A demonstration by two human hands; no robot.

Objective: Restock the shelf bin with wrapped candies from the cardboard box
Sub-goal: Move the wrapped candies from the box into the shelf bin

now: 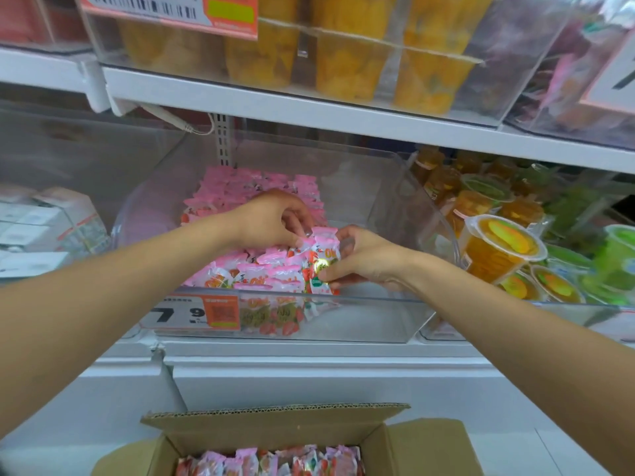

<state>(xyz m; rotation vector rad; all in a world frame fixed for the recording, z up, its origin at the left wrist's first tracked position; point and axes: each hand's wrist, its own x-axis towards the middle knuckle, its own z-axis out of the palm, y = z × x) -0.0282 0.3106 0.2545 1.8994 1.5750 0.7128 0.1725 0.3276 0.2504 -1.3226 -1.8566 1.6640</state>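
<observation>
A clear plastic shelf bin (371, 317) holds rows of pink wrapped candies (247, 190) at its back and left front. Both my hands reach into it. My right hand (364, 259) grips a small upright stack of the pink candies (323, 259) at the bin's front middle. My left hand (271, 218) pinches the top of the same stack with curled fingers. Below, at the bottom edge, an open cardboard box (275, 427) shows more of the same wrapped candies (271, 463) inside.
The bin's right half shows bare clear floor. A price label (192, 312) is fixed to the bin's front. Jelly cups (498, 245) fill the neighbouring bin on the right. White boxes (44, 228) sit left. An upper shelf (309, 111) with orange cups overhangs.
</observation>
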